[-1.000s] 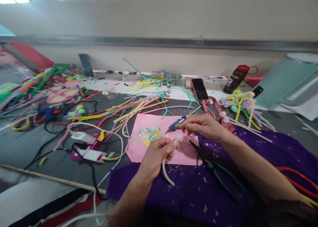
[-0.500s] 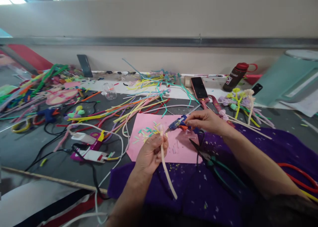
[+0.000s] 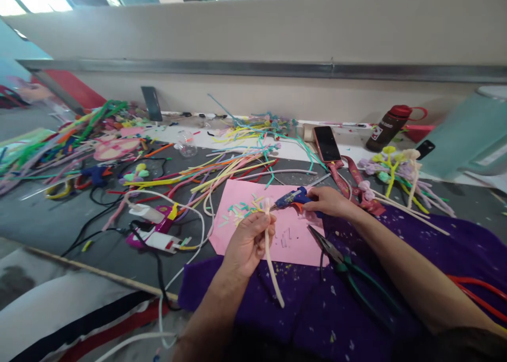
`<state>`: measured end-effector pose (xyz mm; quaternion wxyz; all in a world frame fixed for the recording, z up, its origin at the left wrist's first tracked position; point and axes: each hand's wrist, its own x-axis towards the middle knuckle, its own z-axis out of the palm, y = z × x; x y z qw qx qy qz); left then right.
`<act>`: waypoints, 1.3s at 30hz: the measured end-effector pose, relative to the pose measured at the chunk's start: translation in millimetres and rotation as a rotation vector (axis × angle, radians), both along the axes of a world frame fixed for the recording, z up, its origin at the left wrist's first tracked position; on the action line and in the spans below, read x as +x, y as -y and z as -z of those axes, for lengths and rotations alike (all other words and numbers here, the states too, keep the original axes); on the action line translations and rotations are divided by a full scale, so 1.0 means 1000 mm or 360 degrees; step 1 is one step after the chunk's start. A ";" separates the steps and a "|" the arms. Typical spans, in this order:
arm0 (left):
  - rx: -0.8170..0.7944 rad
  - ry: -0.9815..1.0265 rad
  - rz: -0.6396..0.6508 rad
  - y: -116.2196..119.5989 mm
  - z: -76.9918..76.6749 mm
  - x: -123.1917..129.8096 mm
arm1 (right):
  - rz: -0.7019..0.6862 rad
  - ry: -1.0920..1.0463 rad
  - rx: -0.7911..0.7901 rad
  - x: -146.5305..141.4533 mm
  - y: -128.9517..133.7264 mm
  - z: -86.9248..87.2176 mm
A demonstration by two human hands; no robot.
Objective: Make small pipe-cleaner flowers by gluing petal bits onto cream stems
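Observation:
My left hand (image 3: 249, 240) is closed around a cream pipe cleaner (image 3: 271, 277), pinching it near its upper end while the tail hangs down toward me. A pale fluffy tip shows above my fingers. My right hand (image 3: 328, 201) grips a blue glue gun (image 3: 292, 197) with an orange trigger; its nozzle points left and is at or very near that tip. Under both lies a pink sheet (image 3: 227, 240), scattered with short green and yellow cut pieces (image 3: 241, 210). Long-nose pliers (image 3: 344, 264) with green handles rest below my right hand on a purple cloth (image 3: 309, 314).
A power strip (image 3: 154, 238) with plugs and cables lies to the left. Behind the sheet are many loose pipe cleaners (image 3: 222, 174), a phone (image 3: 327, 143) and a red-capped bottle (image 3: 390, 127). Pipe-cleaner flowers (image 3: 390, 167) lie at right. Another glue gun (image 3: 95, 175) sits at left.
The camera view has shifted, so the scene sits further right. The glue gun has come closer to the pipe cleaner's tip, and more of the right hand now wraps its handle.

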<state>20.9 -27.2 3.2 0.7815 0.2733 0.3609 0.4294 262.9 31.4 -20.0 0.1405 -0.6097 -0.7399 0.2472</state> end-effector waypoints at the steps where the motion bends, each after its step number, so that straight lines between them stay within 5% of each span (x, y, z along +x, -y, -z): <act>1: 0.0000 0.0009 -0.0016 0.000 0.000 0.000 | -0.0003 -0.0066 -0.0020 0.001 0.000 -0.001; 4: -0.0003 0.0009 -0.0080 0.000 -0.001 -0.001 | 0.0015 -0.0311 -0.0067 0.000 0.004 -0.009; 9: 0.0036 -0.0034 -0.0174 0.000 -0.002 -0.003 | 0.0250 -0.1296 -0.0245 -0.008 0.017 -0.023; 12: 0.0027 -0.0035 -0.0207 -0.001 -0.002 -0.003 | 0.0337 -0.1488 -0.0309 -0.013 0.023 -0.026; 16: -0.0012 -0.0034 -0.0271 -0.002 -0.004 -0.004 | 0.0353 -0.1559 -0.0396 -0.020 0.034 -0.030; 23: -0.0023 0.0022 -0.0363 -0.005 -0.001 -0.006 | 0.0010 -0.1550 -0.0286 -0.035 0.052 -0.040; 39: -0.0023 0.0049 -0.0366 -0.006 0.001 -0.007 | 0.0192 -0.1069 0.0081 -0.052 0.069 -0.031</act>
